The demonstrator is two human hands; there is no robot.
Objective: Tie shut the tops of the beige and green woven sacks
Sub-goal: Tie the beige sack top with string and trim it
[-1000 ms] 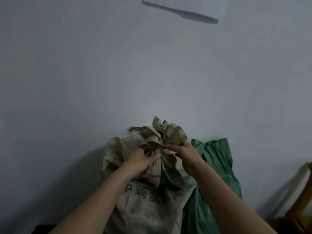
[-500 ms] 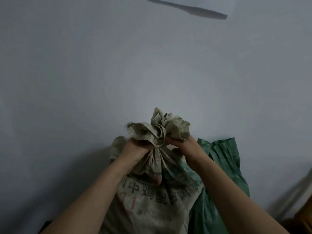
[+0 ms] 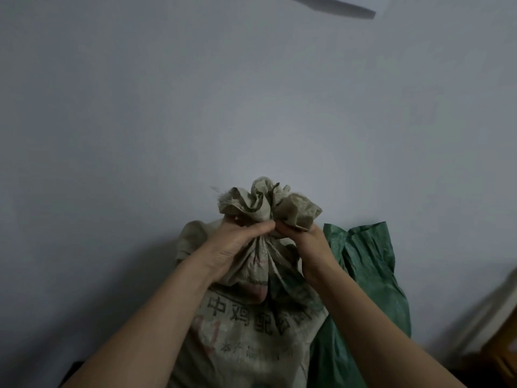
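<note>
A beige woven sack (image 3: 251,331) with dark printed characters stands against a pale wall. Its top is gathered into a crumpled bunch (image 3: 268,203) above a narrow neck. My left hand (image 3: 237,247) grips the neck from the left and my right hand (image 3: 305,242) grips it from the right, thumbs meeting at the neck. No string or tie is visible. Behind and to the right stands a green woven sack (image 3: 366,275); its top stands loose and unheld, partly hidden by my right forearm.
The pale wall (image 3: 195,107) fills most of the view behind the sacks. A yellowish wooden object (image 3: 503,357) shows blurred at the lower right edge. A white sheet with a dark shadow (image 3: 335,7) hangs at the top of the wall.
Both hands have closed in on the beige sack's neck, squeezing the loose top into a tighter bunch. The view has shifted closer and slightly upward.
</note>
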